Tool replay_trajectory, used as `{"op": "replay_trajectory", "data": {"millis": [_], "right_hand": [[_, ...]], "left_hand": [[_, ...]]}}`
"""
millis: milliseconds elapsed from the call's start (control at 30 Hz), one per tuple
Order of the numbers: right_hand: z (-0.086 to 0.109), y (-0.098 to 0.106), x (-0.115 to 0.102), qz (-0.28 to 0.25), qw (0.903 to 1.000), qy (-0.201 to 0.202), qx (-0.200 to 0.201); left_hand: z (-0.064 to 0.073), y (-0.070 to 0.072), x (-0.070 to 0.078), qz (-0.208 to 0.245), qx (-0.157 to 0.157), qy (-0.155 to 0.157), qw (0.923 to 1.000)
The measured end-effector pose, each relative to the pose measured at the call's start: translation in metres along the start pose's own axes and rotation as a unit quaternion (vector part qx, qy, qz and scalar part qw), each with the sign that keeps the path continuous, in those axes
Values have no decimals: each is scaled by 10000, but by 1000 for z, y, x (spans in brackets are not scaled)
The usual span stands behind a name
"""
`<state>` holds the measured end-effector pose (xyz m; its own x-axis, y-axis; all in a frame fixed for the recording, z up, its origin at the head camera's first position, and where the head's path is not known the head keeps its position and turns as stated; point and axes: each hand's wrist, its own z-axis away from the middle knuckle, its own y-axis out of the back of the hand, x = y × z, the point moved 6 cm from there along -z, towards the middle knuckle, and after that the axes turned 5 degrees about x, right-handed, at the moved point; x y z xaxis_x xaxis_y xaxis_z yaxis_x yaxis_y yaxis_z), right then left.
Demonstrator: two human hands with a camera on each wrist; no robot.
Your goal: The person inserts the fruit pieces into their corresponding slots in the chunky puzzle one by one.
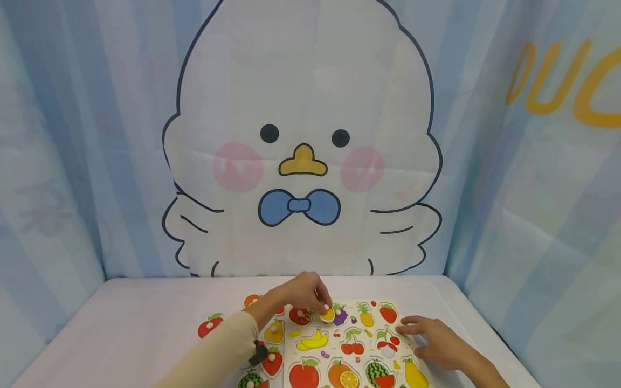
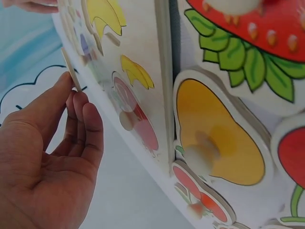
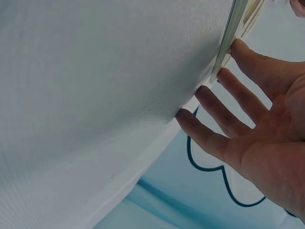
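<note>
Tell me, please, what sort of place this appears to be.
Probably a small curtained play corner, though its exact use is unclear: a pale table stands before striped curtains with a large cartoon bird, and a fruit puzzle board lies on the table.

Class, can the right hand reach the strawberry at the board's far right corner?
Probably yes: the right hand rests at the right edge of the board, close to the strawberry, and nothing visible lies between them.
</note>
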<state>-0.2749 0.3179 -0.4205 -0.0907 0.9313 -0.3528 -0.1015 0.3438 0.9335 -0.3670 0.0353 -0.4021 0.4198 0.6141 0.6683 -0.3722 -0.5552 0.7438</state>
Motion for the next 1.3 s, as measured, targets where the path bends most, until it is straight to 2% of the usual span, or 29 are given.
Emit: {"op": "replay_trajectory", "data": {"millis": [267,500,700,900,1100,1300], "right_hand": [[1,1,0,-10,10000,32,-15],[1,3,-2,-58,9999,74,37],[2,3,-3,-112,9998,134,29],[2,4,-2,-140,9997,217,36],[3,6,-3,-167,9995,270,19],[3,5,-2,-106,9992,373,-12]], "left_hand": [[-8,-9,9,-40,43,12,10000],[-17,-18,23,-93,18,-151,9998],[-23,-26,35,-289,-72,-216,9993],[-30,-33,41,-460,-86,-299,9985],[-36,-38,49,-471,-91,-306,9984],[-41,-44,57,-481,-96,-156,9987]]}}
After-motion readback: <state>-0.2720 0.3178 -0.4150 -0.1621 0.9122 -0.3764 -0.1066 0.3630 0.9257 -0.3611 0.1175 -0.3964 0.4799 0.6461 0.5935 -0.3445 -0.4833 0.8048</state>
